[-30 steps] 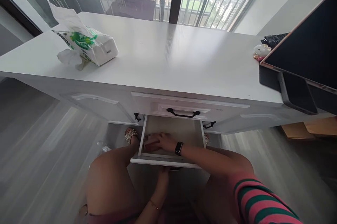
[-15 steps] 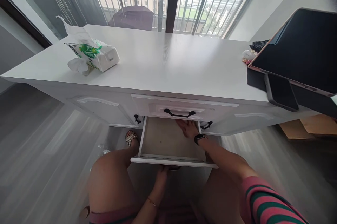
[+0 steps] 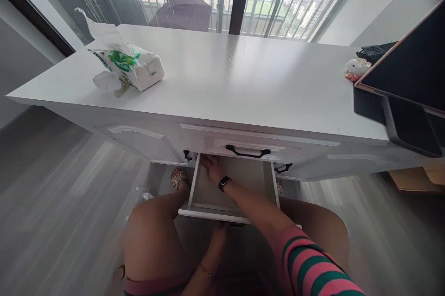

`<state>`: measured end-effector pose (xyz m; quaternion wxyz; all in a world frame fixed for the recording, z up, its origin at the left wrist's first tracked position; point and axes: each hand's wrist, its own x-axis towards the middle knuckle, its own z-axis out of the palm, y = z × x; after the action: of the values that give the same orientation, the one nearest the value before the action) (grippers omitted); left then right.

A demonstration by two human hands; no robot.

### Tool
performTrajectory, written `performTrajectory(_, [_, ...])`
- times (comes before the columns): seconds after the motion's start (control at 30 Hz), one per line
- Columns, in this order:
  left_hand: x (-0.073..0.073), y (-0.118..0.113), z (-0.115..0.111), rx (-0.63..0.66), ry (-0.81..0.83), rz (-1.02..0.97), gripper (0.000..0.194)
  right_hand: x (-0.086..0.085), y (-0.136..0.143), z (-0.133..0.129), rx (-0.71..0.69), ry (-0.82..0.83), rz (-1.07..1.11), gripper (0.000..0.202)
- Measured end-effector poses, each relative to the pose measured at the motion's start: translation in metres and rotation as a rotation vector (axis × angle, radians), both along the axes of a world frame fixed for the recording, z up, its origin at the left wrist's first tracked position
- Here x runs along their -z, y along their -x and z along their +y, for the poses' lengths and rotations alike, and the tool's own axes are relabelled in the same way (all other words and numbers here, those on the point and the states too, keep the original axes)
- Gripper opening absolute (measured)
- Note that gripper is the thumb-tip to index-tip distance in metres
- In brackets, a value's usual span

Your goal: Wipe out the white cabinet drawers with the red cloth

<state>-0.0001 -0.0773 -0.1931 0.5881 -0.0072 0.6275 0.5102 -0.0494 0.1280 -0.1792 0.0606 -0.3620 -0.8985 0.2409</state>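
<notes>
At the near side of a white table (image 3: 264, 82), seen by the head camera, one person sits with the knees on both sides of a pulled-out drawer (image 3: 250, 177). This drawer is the thing being handled; it stands out under the upper drawer front (image 3: 205, 142), which has a black handle (image 3: 248, 153).

The right hand (image 3: 212, 168) reaches inside the pulled-out drawer, to its far left corner, with the back of the hand turned up. Its fingertips are dim, so one cannot tell whether they are bent around something or lie flat. On this wrist is a dark watch (image 3: 224, 183), and the striped sleeve (image 3: 306, 259) comes from the near right.

The left hand (image 3: 221, 229) is under the near edge of the same drawer, just beside a dark handle partly hidden there. Its fingers are covered, and one cannot tell if they grip. A thin bracelet (image 3: 205, 270) is around this wrist.

On the table, a tissue pack (image 3: 141, 71) lies at the left, with tissues coming out. At the right are a tablet (image 3: 410, 64), a phone (image 3: 413, 126) near the edge, and a small white figure (image 3: 358, 67).
</notes>
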Motion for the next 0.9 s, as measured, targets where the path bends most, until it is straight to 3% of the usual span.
performTrajectory(0.1, [0.001, -0.001, -0.001, 0.008, -0.094, 0.028, 0.054, -0.007, -0.02, -0.011, -0.111, 0.095, -0.019, 0.061])
performTrajectory(0.2, [-0.003, 0.001, 0.0, 0.024, -0.19, 0.005, 0.055, -0.031, -0.058, -0.003, -0.238, 0.261, 0.007, 0.054])
performTrajectory(0.3, [-0.008, 0.002, 0.006, -0.03, -0.26, -0.023, 0.053, -0.076, -0.101, 0.01, -0.219, 0.31, 0.032, 0.05])
performTrajectory(0.4, [-0.014, 0.003, 0.02, -0.086, -0.296, -0.01, 0.051, -0.128, -0.152, 0.004, -0.165, 0.281, 0.173, 0.059])
performTrajectory(0.5, [-0.021, 0.007, 0.041, -0.125, -0.328, -0.009, 0.05, -0.152, -0.207, -0.023, -0.009, 0.092, 0.218, 0.059])
performTrajectory(0.57, [-0.026, 0.011, 0.057, -0.14, -0.341, -0.029, 0.048, -0.142, -0.235, -0.043, 0.111, -0.082, 0.193, 0.055])
performTrajectory(0.67, [-0.031, 0.017, 0.076, -0.145, -0.354, -0.039, 0.047, -0.106, -0.25, -0.06, 0.246, -0.246, 0.176, 0.049])
performTrajectory(0.77, [-0.036, 0.02, 0.083, -0.125, -0.365, -0.047, 0.047, -0.078, -0.232, -0.065, 0.355, -0.281, 0.229, 0.046])
performTrajectory(0.9, [-0.045, 0.019, 0.083, -0.075, -0.385, -0.043, 0.044, -0.073, -0.178, -0.074, 0.37, -0.246, 0.248, 0.046])
